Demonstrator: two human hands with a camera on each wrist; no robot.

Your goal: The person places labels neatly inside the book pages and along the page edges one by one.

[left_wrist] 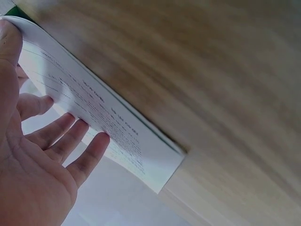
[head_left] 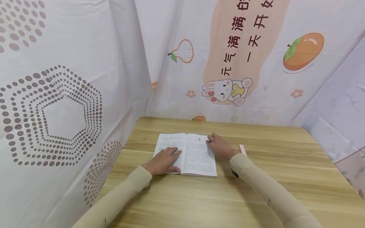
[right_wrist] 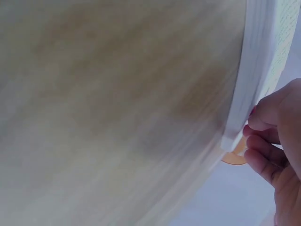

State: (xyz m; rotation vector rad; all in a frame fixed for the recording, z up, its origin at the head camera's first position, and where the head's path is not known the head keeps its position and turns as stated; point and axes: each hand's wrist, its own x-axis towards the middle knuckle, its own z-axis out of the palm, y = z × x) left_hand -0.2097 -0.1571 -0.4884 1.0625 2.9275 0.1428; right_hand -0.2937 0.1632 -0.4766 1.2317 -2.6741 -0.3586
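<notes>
An open book (head_left: 199, 158) with printed text lies flat on the wooden table. My left hand (head_left: 165, 161) rests on its left page, fingers spread towards the middle fold and thumb near the bottom edge. In the left wrist view, the fingertips of that hand (left_wrist: 56, 141) touch the printed page (left_wrist: 103, 108). At the upper right corner of the right page, my right hand (head_left: 220, 146) pinches the edge with thumb and curled fingers. The right wrist view shows this hand (right_wrist: 277, 136) against the thick page edges (right_wrist: 242, 84); how many leaves it holds cannot be seen.
A pale pink strip (head_left: 242, 149) lies on the table (head_left: 182, 199) just beyond the right wrist, partly covered by the sleeve. White patterned curtains (head_left: 125, 63) hang along the left side and the back. A black piece (head_left: 234, 173) shows beside the right cuff.
</notes>
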